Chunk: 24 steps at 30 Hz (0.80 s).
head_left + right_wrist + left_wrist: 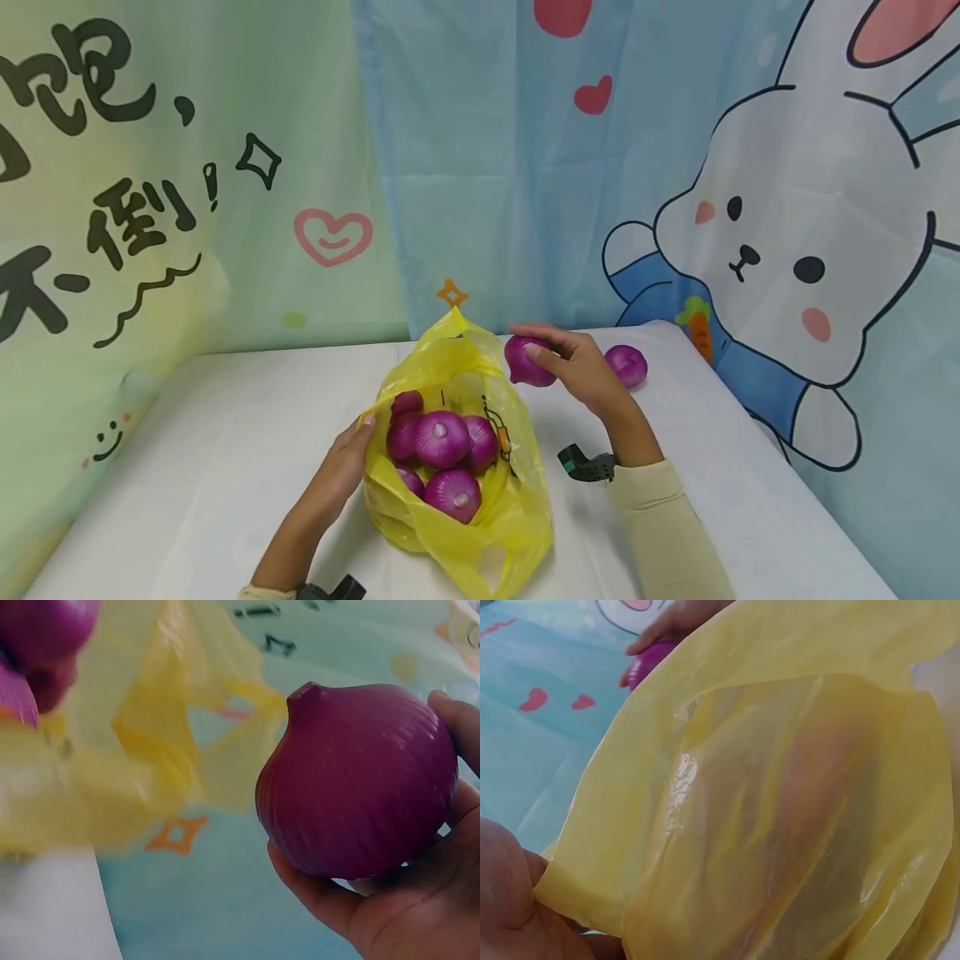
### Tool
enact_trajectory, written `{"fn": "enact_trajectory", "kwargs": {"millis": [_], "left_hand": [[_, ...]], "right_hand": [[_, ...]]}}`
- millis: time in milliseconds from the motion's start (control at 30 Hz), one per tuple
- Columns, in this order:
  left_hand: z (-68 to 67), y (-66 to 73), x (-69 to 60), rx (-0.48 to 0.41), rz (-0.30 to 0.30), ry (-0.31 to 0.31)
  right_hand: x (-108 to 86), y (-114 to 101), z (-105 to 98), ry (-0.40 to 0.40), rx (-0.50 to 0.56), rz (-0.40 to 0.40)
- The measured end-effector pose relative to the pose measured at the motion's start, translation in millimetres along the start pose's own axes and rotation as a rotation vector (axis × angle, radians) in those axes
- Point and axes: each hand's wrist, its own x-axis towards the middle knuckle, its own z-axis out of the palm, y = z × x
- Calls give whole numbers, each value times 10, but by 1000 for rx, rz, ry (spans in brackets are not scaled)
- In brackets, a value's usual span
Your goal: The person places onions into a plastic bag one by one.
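Observation:
In the head view a yellow plastic bag [525, 492] stands on the table with its mouth gaping toward me. Several purple onions [442, 439] lie inside it. My left hand [341, 462] pinches the bag's left rim; in the left wrist view the film [592, 877] runs between thumb and fingers. My right hand [581, 367] grips one purple onion [528, 361] just beyond the bag's right upper edge, apart from it. That onion [360, 780] fills the right wrist view, held by curled fingers. Another onion [626, 366] sits on the table behind the right wrist.
A white-covered table [247, 433] spreads under everything. Behind it hangs a printed curtain [472, 167] with hearts and a rabbit, meeting the table's back edge. A bag handle [491, 567] droops toward the near side.

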Motion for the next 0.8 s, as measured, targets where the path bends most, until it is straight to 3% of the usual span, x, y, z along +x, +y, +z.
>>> {"fn": "enact_trajectory", "kwargs": {"millis": [167,367,800], "left_hand": [[-6,-6,8,2,0,10],[-9,-11,12,3,-1,16],[-36,-21,20,23,-6,22]], "right_hand": [[74,-15,304,-174,21,-105],[146,46,629,-328,21,-115],[175,247,1030,-358,-82,-150]]}}
